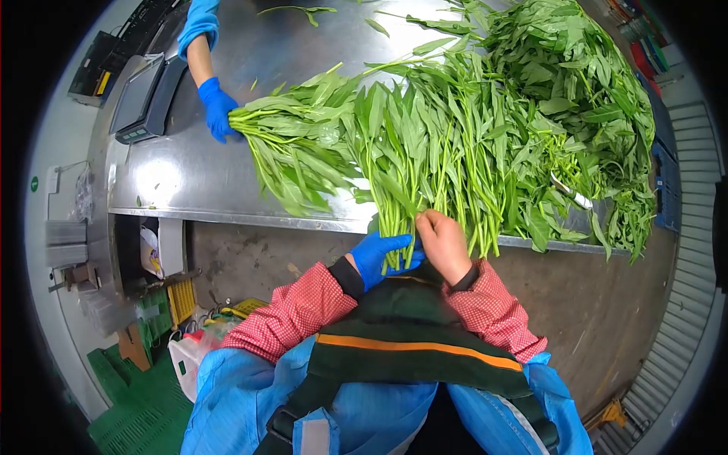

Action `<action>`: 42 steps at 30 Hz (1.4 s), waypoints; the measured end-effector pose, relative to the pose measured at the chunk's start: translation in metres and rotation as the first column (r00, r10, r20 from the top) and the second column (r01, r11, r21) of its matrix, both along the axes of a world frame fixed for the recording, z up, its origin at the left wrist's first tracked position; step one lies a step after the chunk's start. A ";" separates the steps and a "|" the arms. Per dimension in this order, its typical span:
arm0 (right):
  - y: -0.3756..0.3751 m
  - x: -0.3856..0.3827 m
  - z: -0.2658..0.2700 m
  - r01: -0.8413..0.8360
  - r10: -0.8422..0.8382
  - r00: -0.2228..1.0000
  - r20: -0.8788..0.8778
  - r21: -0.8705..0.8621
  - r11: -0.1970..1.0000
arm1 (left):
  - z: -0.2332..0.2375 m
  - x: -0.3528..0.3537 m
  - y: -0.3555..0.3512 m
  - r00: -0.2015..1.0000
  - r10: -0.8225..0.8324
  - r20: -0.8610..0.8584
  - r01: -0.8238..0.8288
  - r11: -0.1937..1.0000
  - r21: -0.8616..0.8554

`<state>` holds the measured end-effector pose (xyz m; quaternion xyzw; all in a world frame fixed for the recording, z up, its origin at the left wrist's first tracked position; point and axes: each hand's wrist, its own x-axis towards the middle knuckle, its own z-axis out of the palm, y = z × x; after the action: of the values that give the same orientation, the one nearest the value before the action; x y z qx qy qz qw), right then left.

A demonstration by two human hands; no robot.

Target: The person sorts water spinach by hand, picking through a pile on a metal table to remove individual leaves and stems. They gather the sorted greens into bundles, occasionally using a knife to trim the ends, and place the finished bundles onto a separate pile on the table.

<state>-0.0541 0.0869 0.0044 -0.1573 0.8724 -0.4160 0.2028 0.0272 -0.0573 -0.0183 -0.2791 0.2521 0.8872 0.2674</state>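
My left hand (373, 258), in a blue glove, is wrapped round the lower stems of a bunch of water spinach (390, 178) at the table's front edge. The bunch's leafy tops point away from me onto the table. On its right side, my bare right hand (446, 244) pinches a water spinach stem between thumb and fingers. More water spinach (466, 174) lies loose right beside the bunch, its stems toward me. At the left, another person's blue-gloved hand (217, 110) grips a separate bunch of water spinach (299, 140) by its stems.
A large heap of water spinach (569, 68) covers the right of the metal table (182, 171). A knife with a white handle (582, 202) lies among the leaves. A scale (144, 98) stands at the left end. Green crates (140, 402) and a plastic jug (186, 364) are on the floor.
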 end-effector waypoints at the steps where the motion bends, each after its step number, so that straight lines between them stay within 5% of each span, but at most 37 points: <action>1: -0.001 -0.002 0.008 0.016 -0.016 1.000 0.003 0.014 1.000 | 0.000 -0.001 -0.002 1.000 -0.013 0.004 0.013 1.000 0.007; 5: -0.002 -0.002 0.016 -0.121 0.147 0.983 -0.114 0.208 0.971 | -0.011 0.002 0.000 0.995 -0.042 -0.088 0.027 0.985 -0.170; 8: 0.002 -0.005 -0.011 -0.016 0.015 1.000 -0.020 -0.046 0.999 | -0.010 0.000 0.000 0.998 -0.004 -0.065 -0.006 0.987 -0.159; 12: 0.008 -0.001 0.016 -0.113 0.113 0.994 -0.014 -0.149 0.982 | -0.003 0.000 -0.002 0.997 0.076 0.007 -0.075 0.991 -0.112; 13: 0.010 0.001 0.019 -0.254 0.231 0.957 -0.177 -0.118 0.960 | -0.003 -0.001 -0.001 0.996 0.089 0.024 -0.085 0.990 -0.112; 16: 0.006 0.021 0.028 -0.571 0.521 0.803 -0.290 -0.125 0.811 | -0.017 -0.001 0.001 0.996 0.089 -0.027 -0.089 0.996 -0.027; 17: 0.003 0.031 0.036 -0.639 0.603 0.768 -0.215 -0.223 0.736 | -0.017 -0.001 -0.002 0.997 0.024 -0.079 -0.044 0.966 -0.256; 19: 0.000 0.031 0.049 -0.704 0.706 0.694 -0.140 -0.338 0.624 | -0.014 -0.006 -0.001 0.999 0.054 -0.002 -0.053 0.981 -0.185; 21: 0.015 0.011 0.064 -0.465 0.587 0.802 0.110 -0.503 0.728 | -0.014 -0.006 -0.004 0.998 0.058 -0.007 -0.058 0.990 -0.127; 22: 0.031 0.003 0.063 0.121 0.403 0.743 0.534 -0.700 0.704 | -0.013 -0.005 -0.006 0.997 0.076 0.020 -0.074 0.996 -0.056; 24: 0.038 -0.041 0.084 0.566 0.347 0.759 0.550 -0.822 0.065 | -0.014 -0.004 -0.009 0.996 0.060 0.069 -0.061 0.998 0.012; 25: 0.046 -0.058 0.081 0.436 0.065 0.876 0.478 -0.842 0.319 | -0.016 -0.004 -0.011 0.996 0.031 0.088 -0.032 0.999 0.009; 26: 0.051 -0.065 0.059 0.375 -0.140 0.913 0.384 -0.651 0.660 | -0.017 -0.006 -0.013 0.995 0.000 0.104 0.000 1.000 0.005; 28: 0.035 -0.053 0.013 0.049 -0.057 0.997 -0.043 -0.167 0.985 | -0.013 -0.010 -0.014 0.996 -0.042 0.072 0.045 0.998 -0.035; 31: 0.003 -0.034 0.004 -0.070 0.204 0.879 -0.432 0.306 0.949 | -0.003 -0.014 -0.014 0.999 -0.048 -0.003 0.047 0.986 -0.158; 33: 0.002 -0.033 -0.002 -0.068 0.172 0.872 -0.458 0.235 0.970 | 0.012 -0.016 -0.014 0.996 -0.024 -0.084 -0.002 0.955 -0.296; 36: 0.004 -0.033 0.011 -0.083 0.085 0.901 -0.426 0.022 0.996 | 0.013 -0.021 -0.016 0.984 0.150 -0.099 -0.173 0.944 -0.280; 40: -0.002 -0.012 0.031 -0.221 0.231 0.789 -0.569 0.088 0.971 | -0.023 -0.014 -0.013 0.984 0.026 -0.174 -0.024 1.000 0.014; 41: -0.005 -0.008 0.034 -0.253 0.254 0.767 -0.589 0.086 0.964 | -0.022 -0.010 -0.009 0.932 -0.141 -0.334 0.047 0.961 -0.274; 42: -0.008 -0.006 0.032 -0.269 0.252 0.773 -0.582 0.059 0.961 | -0.022 -0.010 -0.008 0.951 -0.115 -0.285 0.050 0.973 -0.226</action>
<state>-0.0599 0.0793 0.0363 -0.3993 0.8561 -0.3273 -0.0219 0.0168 -0.0652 -0.0406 -0.1594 0.3959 0.8742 0.2318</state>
